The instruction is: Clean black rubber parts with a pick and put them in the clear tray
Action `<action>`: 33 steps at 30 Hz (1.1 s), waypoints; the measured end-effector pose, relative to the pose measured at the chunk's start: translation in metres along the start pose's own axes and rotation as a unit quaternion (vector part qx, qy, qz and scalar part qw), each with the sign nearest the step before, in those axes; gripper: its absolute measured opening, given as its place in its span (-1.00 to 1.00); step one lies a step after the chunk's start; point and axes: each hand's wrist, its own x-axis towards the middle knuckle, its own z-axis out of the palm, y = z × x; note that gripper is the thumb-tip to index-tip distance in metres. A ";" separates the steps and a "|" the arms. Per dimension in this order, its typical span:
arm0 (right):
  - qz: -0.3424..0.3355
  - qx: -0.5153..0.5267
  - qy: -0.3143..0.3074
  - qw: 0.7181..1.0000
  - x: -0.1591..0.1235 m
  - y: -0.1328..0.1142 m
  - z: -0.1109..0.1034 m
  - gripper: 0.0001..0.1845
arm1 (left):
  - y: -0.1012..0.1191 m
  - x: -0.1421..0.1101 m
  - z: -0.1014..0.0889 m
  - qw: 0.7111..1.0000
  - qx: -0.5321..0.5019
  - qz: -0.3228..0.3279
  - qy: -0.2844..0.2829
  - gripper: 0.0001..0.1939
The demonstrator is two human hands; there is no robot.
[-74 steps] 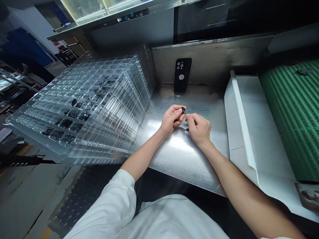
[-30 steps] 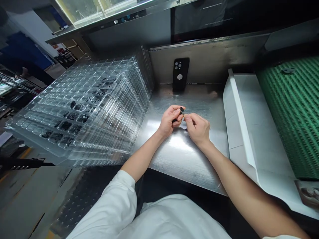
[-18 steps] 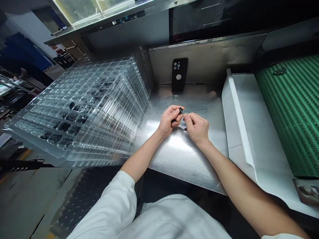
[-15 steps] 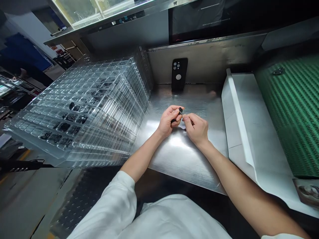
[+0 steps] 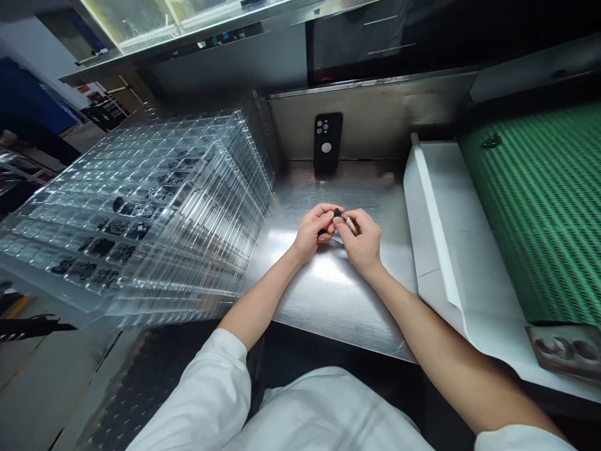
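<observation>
Stacked clear trays (image 5: 154, 207) lie beside the left hand (image 5: 312, 232), apparently not touching.

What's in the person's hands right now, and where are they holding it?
The left hand pinches a small black part in its fingertips; the right hand grips a slim pale piece, too small to identify, near its end.

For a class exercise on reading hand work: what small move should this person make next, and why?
Probably the right hand should bring the slim pale piece it pinches onto the small black part in the left hand: the two sit very close, with both hands raised together over the steel bench.
</observation>
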 end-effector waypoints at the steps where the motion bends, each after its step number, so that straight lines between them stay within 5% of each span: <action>1: 0.003 0.003 -0.001 1.000 -0.001 0.000 0.001 -0.68 | 0.000 0.000 0.001 1.000 0.009 0.001 0.005 -0.53; 13: 0.034 0.003 -0.015 0.999 0.000 0.001 0.000 -0.72 | -0.006 0.000 0.008 0.996 0.082 0.012 0.044 -0.51; 24: 0.027 0.040 0.032 0.998 0.001 0.003 0.003 -0.75 | -0.008 0.000 0.005 0.998 0.038 0.010 0.058 -0.42; 33: 0.036 0.061 0.031 0.997 0.000 0.000 0.002 -0.80 | -0.004 -0.033 0.037 0.990 0.093 0.048 0.094 -0.45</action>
